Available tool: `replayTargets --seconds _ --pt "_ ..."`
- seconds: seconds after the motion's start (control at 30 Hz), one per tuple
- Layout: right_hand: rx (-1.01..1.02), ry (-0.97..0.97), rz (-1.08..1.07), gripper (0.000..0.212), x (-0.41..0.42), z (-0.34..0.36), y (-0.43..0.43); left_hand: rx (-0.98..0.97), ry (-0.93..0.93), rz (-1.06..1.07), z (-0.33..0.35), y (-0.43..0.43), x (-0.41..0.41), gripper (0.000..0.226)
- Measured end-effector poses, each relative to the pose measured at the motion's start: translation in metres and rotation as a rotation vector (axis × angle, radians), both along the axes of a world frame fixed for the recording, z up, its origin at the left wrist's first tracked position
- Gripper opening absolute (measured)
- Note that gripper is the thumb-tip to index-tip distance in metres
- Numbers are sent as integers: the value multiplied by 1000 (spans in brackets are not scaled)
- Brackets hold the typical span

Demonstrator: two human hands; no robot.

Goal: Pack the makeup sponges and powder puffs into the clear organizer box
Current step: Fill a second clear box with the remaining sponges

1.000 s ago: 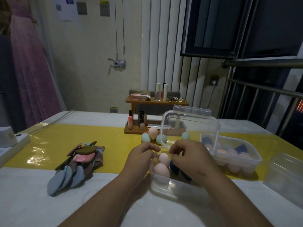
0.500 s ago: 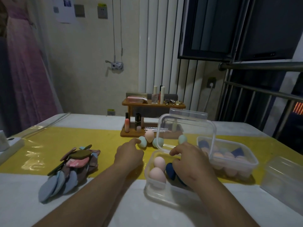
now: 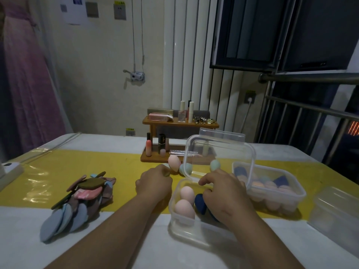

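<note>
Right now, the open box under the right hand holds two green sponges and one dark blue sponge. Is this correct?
Not fully. In the head view, the two sponges in the open box under the right hand are pink, not green. The dark blue sponge is there beside them.

No legible text on any surface.

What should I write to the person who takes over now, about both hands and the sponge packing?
Left hand: fingers curled at the loose egg-shaped sponges on the yellow runner; grip unclear.
Right hand: inside the open clear plastic organizer box, over a dark blue sponge; grip hidden.
Done: two pink egg-shaped sponges in this box; second clear box holds many.
To do: the loose sponges, the pile of flat powder puffs.
</note>
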State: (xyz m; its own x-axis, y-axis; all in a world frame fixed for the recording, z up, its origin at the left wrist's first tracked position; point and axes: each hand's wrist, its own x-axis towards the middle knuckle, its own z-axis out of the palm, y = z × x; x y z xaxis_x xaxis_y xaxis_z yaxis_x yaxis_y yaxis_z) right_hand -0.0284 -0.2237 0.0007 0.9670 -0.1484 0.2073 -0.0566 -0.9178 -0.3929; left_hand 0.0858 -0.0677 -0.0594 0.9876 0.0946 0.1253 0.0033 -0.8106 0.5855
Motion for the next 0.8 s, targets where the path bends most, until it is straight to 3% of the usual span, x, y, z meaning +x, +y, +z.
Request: replayTargets --seconds 0.1,0.3,0.4,0.5,0.63,0.8 --pt "-14 13 11 39 1 0 -1 -93 15 42 0 10 -5 25" --pt "46 26 -9 38 3 -4 -3 -94 -18 97 5 25 -24 7" --pt "96 28 -12 38 3 -7 -4 -227 -52 89 13 28 -36 8" --pt "135 -7 7 32 4 -9 -5 -441 -139 -15 23 25 -51 16" --pt "331 -145 106 22 2 -7 -5 -661 -237 -161 27 14 -70 14" --pt "539 -180 247 13 4 -8 -5 -735 -262 -374 27 4 -80 15"
